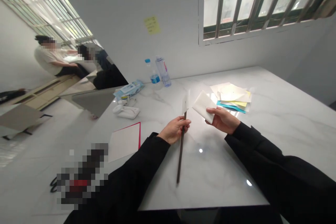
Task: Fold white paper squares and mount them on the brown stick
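Observation:
My left hand [173, 130] pinches a thin dark stick [180, 157] near its upper end. The stick slants down toward the table's front edge, and a small white piece [185, 104] shows at its top, with faint marks on it. To the right, my right hand [223, 119] grips a folded white sheet [202, 105] between thumb and fingers; whether it is paper or cloth I cannot tell. A gap separates the sheet from the stick. Just beyond my right hand lies a pile of papers [228, 92] in white, yellow and blue.
On the left of the marble-patterned table [283, 112] are a pad with a red edge [125, 141], a white case [128, 112] and a blue wipes packet [128, 90]. Two plastic bottles [154, 77] stand by the wall. Two people [49, 56] sit farther off, left.

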The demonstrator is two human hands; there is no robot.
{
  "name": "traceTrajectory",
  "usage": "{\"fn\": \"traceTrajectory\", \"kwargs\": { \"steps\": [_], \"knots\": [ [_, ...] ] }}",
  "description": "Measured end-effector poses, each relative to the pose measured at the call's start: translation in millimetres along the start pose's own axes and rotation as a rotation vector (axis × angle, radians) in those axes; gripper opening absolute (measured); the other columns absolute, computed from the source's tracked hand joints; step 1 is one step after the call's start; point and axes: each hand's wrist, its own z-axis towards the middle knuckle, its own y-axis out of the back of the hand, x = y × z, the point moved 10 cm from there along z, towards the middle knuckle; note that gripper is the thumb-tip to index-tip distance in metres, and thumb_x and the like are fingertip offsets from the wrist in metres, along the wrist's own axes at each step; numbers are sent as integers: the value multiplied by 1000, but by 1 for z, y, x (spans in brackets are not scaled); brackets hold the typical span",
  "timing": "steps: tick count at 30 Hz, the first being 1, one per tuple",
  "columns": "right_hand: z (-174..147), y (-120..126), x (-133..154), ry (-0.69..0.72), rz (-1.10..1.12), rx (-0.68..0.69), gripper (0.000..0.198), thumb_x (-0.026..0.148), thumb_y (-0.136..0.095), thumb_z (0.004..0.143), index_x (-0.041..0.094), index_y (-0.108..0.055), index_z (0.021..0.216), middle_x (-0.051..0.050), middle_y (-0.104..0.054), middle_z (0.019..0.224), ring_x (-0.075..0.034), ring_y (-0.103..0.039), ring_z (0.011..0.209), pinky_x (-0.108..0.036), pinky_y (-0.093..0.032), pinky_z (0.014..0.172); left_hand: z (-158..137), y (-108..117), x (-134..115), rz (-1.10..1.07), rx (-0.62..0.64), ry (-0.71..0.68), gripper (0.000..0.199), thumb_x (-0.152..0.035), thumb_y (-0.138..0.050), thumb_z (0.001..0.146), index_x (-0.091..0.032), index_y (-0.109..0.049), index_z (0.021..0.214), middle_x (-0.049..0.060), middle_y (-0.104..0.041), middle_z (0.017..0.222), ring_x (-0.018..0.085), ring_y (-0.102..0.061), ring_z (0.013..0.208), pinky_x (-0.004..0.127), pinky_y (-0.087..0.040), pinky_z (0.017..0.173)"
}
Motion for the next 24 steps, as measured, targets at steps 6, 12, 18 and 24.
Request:
{"fn": "traceTrajectory", "kwargs": {
  "steps": [6, 12, 18, 24],
  "knots": [
    [12, 27, 1, 76, -120, -181, 31, 34, -93, 71, 20, -77, 93, -5, -79, 96, -18, -69, 79, -27, -57, 68, -4, -5, 26, -182, -113, 13, 41, -9, -83, 85, -18, -55, 114, 6, -71, 91, 9, -64, 63, 15, -48, 52],
    [19, 38, -4, 60, -50, -258, 30, 35, -90, 73, 23, -73, 95, -3, -77, 99, -17, -69, 82, -27, -58, 68, 1, -15, 28, -64, -71, -111, 31, -29, -74, 97, -16, -60, 121, 8, -74, 89, 12, -67, 62, 20, -46, 53],
    [16, 16, -13, 15, 180, -129, 26, 30, -87, 76, 24, -74, 98, -2, -77, 104, -21, -71, 94, -43, -65, 88, 8, -36, 20, 337, 108, -228, 45, -61, -70, 91, -16, -69, 92, 6, -71, 83, 16, -64, 64, 27, -46, 60],
    [14, 7, -10, 69, 128, -60, 30, 36, -84, 81, 25, -73, 106, -3, -77, 107, -25, -73, 103, -49, -66, 93, -4, -54, 3, 975, 117, -395, 48, -55, -53, 101, -20, -76, 76, 2, -64, 64, 20, -58, 60, 32, -39, 63]
  ]
}}
